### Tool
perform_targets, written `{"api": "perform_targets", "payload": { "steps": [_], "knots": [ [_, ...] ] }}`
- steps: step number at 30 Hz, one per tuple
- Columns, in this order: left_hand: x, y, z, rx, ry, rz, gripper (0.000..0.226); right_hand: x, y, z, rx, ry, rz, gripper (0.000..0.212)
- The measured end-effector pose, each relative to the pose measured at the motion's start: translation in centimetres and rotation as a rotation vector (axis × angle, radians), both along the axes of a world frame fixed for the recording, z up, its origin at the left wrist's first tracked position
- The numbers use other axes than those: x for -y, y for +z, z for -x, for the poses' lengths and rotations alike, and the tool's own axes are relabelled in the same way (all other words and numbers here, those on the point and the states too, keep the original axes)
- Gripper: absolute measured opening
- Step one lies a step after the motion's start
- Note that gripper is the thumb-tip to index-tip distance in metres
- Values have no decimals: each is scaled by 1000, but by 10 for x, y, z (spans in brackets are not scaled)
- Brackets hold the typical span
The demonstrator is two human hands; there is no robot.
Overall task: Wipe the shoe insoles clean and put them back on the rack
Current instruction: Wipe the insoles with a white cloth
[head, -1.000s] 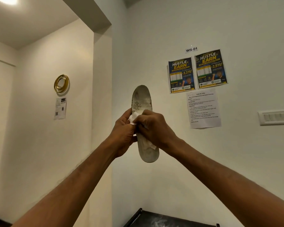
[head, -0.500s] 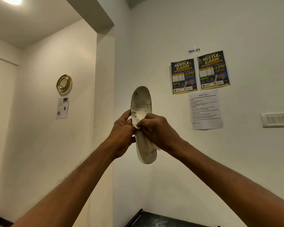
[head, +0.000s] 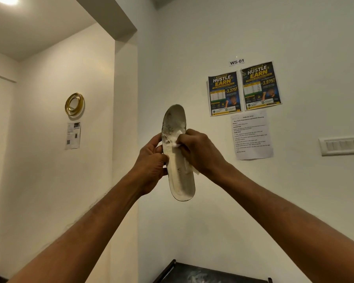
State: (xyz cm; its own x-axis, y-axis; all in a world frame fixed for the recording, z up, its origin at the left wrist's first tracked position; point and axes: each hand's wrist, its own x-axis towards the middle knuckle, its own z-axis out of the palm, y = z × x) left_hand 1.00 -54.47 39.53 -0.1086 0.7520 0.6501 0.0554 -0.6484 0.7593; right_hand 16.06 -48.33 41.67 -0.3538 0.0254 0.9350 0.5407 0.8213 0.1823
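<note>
One insole (head: 180, 180) is held upright in the air before the corner of the wall, toe end up. Its left edge is gripped near the middle by the left hand (head: 150, 162), with the fingers curled round it. A white wipe (head: 175, 141) is pinched in the right hand (head: 198, 154) and pressed against the face of the insole just above its middle.

The wiping step is judged to be under way and not finished: grey smudges are seen on the toe half above the wipe, while the heel half looks paler. The back of the insole is hidden. No other insoles are in view, so how many are done cannot be told. The dark top of the rack (head: 202, 272) is seen at the bottom edge, well below the hands. The return of this insole is left to be done.
</note>
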Motion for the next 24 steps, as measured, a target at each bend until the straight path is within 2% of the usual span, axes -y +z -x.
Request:
{"api": "perform_targets", "payload": {
  "steps": [4, 7, 11, 14, 15, 18, 22, 24],
  "knots": [
    [0, -1, -1, 11, 17, -1, 77, -5, 1, -7, -107, 1, 45, 14],
    [-1, -2, 1, -7, 34, 2, 79, -3, -8, -7, 90, -35, 0, 14],
    [-3, -3, 0, 17, 22, -21, 74, -5, -9, -10, 41, -21, 11, 17],
    [-4, -5, -1, 11, 29, -46, 72, 4, -14, -2, 231, -67, -43, 15],
    [-6, -6, -1, 24, 30, -52, 72, 5, -13, -1, 230, -59, -45, 14],
    [-10, -6, -1, 76, 15, -61, 61, 0, -7, 1, 57, -20, -1, 9],
    [-10, -7, -1, 66, 8, -79, 36, 5, -9, 12, 114, -11, -20, 10],
    [-11, -8, 0, 102, -15, -74, 32, 3, -5, 12, 5, 34, 8, 11]
  ]
}}
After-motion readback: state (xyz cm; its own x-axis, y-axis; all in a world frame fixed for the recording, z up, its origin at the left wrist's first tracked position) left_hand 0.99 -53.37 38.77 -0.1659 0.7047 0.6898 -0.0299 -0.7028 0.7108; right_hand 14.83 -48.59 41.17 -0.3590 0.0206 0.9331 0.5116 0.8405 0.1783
